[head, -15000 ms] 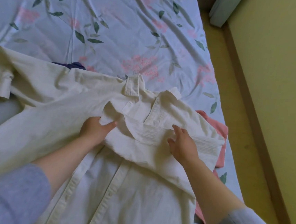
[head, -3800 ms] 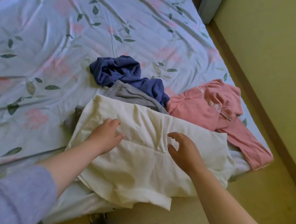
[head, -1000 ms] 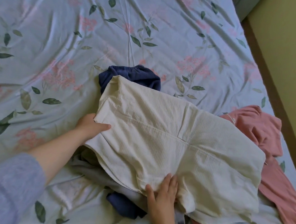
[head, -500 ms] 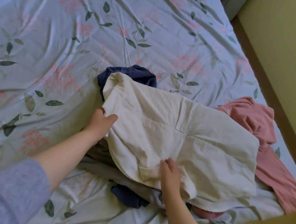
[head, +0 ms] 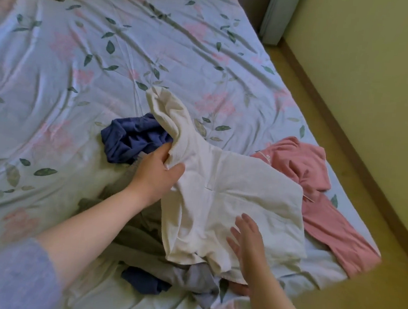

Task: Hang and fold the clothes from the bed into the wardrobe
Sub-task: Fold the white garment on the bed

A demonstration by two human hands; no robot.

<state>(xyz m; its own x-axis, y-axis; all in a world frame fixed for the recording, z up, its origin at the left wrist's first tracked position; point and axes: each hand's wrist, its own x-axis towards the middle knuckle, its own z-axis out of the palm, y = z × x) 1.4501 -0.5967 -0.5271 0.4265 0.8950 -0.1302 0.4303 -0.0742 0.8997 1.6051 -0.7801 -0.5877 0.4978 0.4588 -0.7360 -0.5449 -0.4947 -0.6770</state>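
Cream shirt [head: 231, 199], folded at frame centre on the bed [head: 83, 55], was gripped at its left edge by the left hand [head: 157, 174]. The right hand [head: 247, 240] spread straight-fingered at its lower edge, perhaps touching. Soft, light and floppy, it looked best supported underneath.

We are seeing through one camera only, worn on the head. It is looking from the near corner of the bed [head: 158, 50] and tilting steeply down and forward. It is sitting close: the left hand [head: 157, 174] and right hand [head: 247, 238] on the shirt [head: 231, 194] are filling the lower middle, forearms entering from the bottom edge. The wide lens is taking in the bed running away up-left, with floor [head: 333, 303] and wall [head: 369, 58] along the right.
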